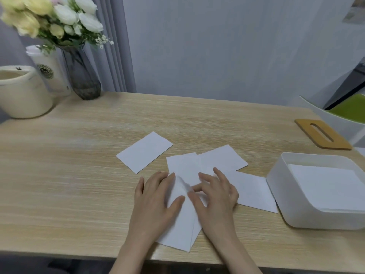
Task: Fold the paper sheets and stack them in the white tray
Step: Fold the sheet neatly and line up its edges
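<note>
Bare table (69, 175) spreads left of the white tray (296, 212), whose near wall sits close to the front edge. Left of the tray, the flat left hand (156, 202) presses a half-folded paper sheet (177, 230); the right hand (215, 196), fingers bent, pinches its raised flap.

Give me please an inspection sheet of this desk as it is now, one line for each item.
Surface: wooden table, light grain.
Job's things: white tray at right with paper inside; sheet being folded under both hands; loose sheets lie beyond it.
Clutter: wooden slotted lid, vase of flowers, cream pot, white cup.
Grippers: left hand presses the sheet flat; right hand works the fold.
Cables: nothing seen.
Surroundings: grey wall, curtain, green chair.
</note>
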`<state>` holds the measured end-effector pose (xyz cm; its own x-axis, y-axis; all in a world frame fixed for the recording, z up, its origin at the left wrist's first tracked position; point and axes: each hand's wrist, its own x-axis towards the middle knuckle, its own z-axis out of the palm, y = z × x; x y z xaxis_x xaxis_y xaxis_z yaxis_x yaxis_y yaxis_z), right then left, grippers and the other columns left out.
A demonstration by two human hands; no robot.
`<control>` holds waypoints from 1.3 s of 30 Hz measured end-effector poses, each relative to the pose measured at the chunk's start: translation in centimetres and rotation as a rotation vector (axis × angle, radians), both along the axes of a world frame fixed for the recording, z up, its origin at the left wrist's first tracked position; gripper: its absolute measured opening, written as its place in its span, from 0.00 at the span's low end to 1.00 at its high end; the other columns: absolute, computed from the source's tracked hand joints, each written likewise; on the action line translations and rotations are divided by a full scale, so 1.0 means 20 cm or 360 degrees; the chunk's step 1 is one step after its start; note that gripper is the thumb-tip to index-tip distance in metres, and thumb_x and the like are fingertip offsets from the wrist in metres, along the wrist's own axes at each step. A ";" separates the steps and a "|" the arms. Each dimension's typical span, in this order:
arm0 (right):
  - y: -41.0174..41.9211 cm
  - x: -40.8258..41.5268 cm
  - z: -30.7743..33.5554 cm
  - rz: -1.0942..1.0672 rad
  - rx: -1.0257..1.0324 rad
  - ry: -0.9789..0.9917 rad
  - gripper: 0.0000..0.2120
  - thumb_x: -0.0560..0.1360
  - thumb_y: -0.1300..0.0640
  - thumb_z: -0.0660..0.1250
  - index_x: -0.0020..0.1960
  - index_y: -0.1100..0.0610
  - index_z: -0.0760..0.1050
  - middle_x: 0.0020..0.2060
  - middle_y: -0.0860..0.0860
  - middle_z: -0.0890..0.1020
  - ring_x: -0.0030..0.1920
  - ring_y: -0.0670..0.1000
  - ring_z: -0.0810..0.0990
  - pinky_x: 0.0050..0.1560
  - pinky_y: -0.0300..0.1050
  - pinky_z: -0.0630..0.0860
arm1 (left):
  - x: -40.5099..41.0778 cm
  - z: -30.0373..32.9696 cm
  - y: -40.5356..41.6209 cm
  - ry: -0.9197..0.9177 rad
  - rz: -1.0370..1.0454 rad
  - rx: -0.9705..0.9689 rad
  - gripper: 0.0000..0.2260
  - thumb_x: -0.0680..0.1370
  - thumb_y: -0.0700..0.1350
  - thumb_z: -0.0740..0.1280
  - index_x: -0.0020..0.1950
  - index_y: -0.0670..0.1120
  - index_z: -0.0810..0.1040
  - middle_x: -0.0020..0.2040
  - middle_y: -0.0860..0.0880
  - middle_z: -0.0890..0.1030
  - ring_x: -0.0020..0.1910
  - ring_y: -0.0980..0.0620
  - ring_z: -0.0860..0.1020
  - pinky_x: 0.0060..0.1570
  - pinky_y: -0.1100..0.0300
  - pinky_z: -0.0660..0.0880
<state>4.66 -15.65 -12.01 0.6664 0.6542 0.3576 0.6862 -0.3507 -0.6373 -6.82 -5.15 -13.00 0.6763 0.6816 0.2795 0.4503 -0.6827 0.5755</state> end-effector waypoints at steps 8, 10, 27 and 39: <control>-0.03 0.02 0.12 -0.0177 0.0260 0.0668 0.08 0.73 0.53 0.71 0.36 0.45 0.78 0.35 0.42 0.81 0.56 0.40 0.67 0.62 0.52 0.65 | 0.01 0.14 -0.04 -0.0583 0.0127 -0.0618 0.21 0.73 0.50 0.70 0.63 0.67 0.71 0.56 0.68 0.78 0.57 0.67 0.76 0.57 0.67 0.73; -0.03 0.03 0.14 -0.0170 0.0375 0.0816 0.03 0.71 0.48 0.72 0.39 0.45 0.79 0.32 0.44 0.82 0.54 0.56 0.75 0.59 0.60 0.70 | 0.02 0.17 -0.05 -0.0788 0.0234 -0.0883 0.21 0.75 0.40 0.72 0.57 0.65 0.76 0.46 0.62 0.83 0.44 0.66 0.79 0.45 0.71 0.75; -0.17 0.23 0.21 -0.0310 0.0162 0.0533 0.15 0.78 0.61 0.63 0.47 0.40 0.77 0.46 0.39 0.81 0.55 0.42 0.74 0.63 0.48 0.62 | 0.14 0.16 0.05 -0.0825 0.0245 -0.1091 0.07 0.75 0.47 0.66 0.43 0.44 0.80 0.41 0.47 0.83 0.40 0.47 0.79 0.44 0.52 0.73; -0.22 0.21 0.21 -0.0080 -0.0266 0.0924 0.14 0.77 0.55 0.65 0.61 0.45 0.69 0.42 0.43 0.79 0.48 0.45 0.77 0.52 0.42 0.71 | 0.13 0.13 0.05 -0.0833 0.0301 -0.1086 0.06 0.80 0.39 0.65 0.45 0.46 0.80 0.42 0.48 0.83 0.40 0.52 0.79 0.43 0.54 0.73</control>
